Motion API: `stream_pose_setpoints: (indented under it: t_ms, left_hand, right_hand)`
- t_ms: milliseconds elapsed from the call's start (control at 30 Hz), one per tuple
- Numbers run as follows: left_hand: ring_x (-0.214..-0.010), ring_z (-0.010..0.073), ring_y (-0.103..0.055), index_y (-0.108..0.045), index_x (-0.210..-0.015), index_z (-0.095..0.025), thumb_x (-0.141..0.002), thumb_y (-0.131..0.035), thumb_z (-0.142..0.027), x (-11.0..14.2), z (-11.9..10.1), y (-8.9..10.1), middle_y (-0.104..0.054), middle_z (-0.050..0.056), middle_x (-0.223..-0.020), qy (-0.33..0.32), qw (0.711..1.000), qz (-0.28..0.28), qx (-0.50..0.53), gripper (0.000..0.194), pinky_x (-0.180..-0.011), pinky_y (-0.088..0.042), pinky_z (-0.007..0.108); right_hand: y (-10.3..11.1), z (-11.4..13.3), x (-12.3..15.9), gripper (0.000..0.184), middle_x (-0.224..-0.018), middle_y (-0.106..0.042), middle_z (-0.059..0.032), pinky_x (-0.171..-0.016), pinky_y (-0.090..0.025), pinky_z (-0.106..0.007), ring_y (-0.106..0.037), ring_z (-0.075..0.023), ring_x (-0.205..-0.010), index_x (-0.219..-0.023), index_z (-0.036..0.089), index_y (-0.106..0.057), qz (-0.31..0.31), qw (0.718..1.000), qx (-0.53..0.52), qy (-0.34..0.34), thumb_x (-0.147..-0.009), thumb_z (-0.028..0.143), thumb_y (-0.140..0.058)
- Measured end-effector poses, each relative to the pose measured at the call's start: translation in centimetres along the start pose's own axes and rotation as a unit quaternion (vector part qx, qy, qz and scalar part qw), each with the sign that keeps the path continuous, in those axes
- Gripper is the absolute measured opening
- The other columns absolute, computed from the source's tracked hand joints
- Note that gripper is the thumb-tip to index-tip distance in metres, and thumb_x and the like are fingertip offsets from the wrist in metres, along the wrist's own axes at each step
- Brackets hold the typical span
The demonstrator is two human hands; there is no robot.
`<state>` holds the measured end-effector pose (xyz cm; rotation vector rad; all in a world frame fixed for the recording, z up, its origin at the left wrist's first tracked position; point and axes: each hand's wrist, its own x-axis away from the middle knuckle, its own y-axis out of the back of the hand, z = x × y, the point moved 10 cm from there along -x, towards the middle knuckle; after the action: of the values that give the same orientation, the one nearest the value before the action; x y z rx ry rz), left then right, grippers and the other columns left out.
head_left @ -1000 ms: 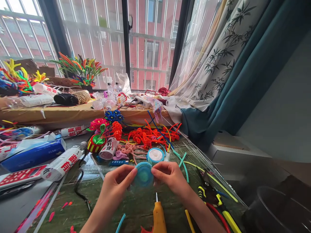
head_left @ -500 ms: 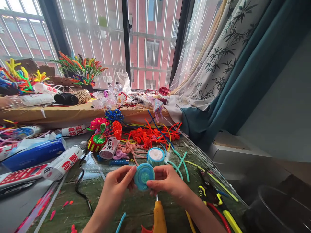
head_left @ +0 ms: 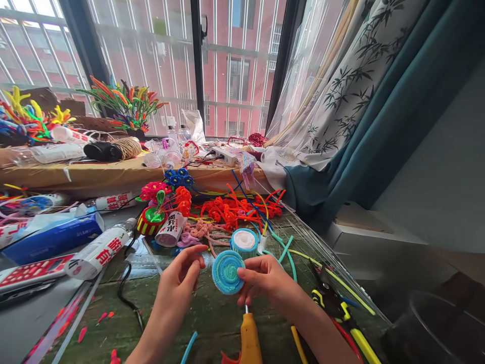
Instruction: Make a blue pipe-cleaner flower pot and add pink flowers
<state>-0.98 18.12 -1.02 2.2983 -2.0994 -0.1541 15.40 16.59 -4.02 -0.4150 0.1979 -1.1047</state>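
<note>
A round blue disc of coiled pipe cleaner point(head_left: 226, 273) faces me above the middle of the table. Pinched on its right edge is my right hand point(head_left: 268, 279), with the thumb across the front. My left hand point(head_left: 181, 278) is off to the left of the disc, its fingers apart and holding nothing. Just behind the disc stands a small pot wrapped in blue point(head_left: 244, 241) with a white filling. Below my right hand lies a yellow glue gun point(head_left: 250, 336), its nozzle pointing away from me.
Pliers with black-and-yellow handles point(head_left: 333, 303) lie at the right. Behind are red pipe-cleaner pieces point(head_left: 227, 212) and a striped pot point(head_left: 150, 222) of flowers. A plastic bottle point(head_left: 100, 253) and a blue tissue box point(head_left: 56, 235) lie at the left. Black cable point(head_left: 125, 296) runs nearby.
My left hand has let go of the disc and drawn away leftward. The disc stays in my right hand and now shows its coiled face more fully.
</note>
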Motion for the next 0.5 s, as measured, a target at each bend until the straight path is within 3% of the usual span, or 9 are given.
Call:
stream_pose_setpoints:
  t_ms: [133, 267, 400, 500]
  left_hand:
    - [-0.055, 0.0123, -0.049, -0.068, -0.105, -0.012, -0.064, -0.066, -0.053, -0.1, 0.1, -0.1, -0.065, 0.001, -0.073, 0.004, 1.000, 0.007, -0.026, 0.059, -0.047, -0.038, 0.024]
    - [-0.057, 0.0118, -0.048, -0.070, -0.107, -0.017, -0.072, -0.067, -0.058, 0.2, -0.2, -0.9, -0.066, 0.001, -0.073, -0.015, 0.997, 0.053, -0.063, 0.055, -0.051, -0.038, 0.022]
    - [-0.050, 0.0090, -0.039, -0.073, -0.084, -0.016, -0.073, -0.067, -0.063, 1.4, -0.3, -3.1, -0.049, -0.005, -0.054, 0.010, 0.991, 0.131, -0.036, 0.049, -0.047, -0.029, 0.021]
    - [-0.051, 0.0072, -0.038, -0.072, -0.074, -0.016, -0.072, -0.073, -0.055, 2.0, -0.9, -3.4, -0.052, -0.004, -0.057, 0.003, 0.994, 0.111, -0.008, 0.039, -0.048, -0.028, 0.019]
  right_hand:
    - [0.3, 0.1, 0.0, 0.038, -0.063, -0.073, -0.0042, -0.047, -0.050, -0.013, -0.071, -0.0106, -0.052, -0.077, 0.009, -0.078, -0.008, 1.000, 0.016, 0.006, -0.072, 0.047, -0.085]
    - [0.2, 0.6, 0.0, 0.040, -0.062, -0.072, -0.0029, -0.050, -0.050, -0.015, -0.069, -0.0101, -0.052, -0.073, 0.010, -0.075, -0.005, 0.998, 0.057, 0.019, -0.072, 0.048, -0.084]
    - [0.1, 0.8, 0.0, 0.039, -0.061, -0.070, -0.0013, -0.050, -0.049, -0.015, -0.066, -0.0086, -0.052, -0.073, 0.010, -0.076, -0.011, 0.997, 0.074, 0.026, -0.072, 0.048, -0.084]
    - [-0.1, 0.7, 0.1, 0.037, -0.063, -0.070, -0.0009, -0.052, -0.049, -0.015, -0.066, -0.0079, -0.053, -0.078, 0.010, -0.077, -0.010, 0.997, 0.067, 0.022, -0.069, 0.045, -0.087]
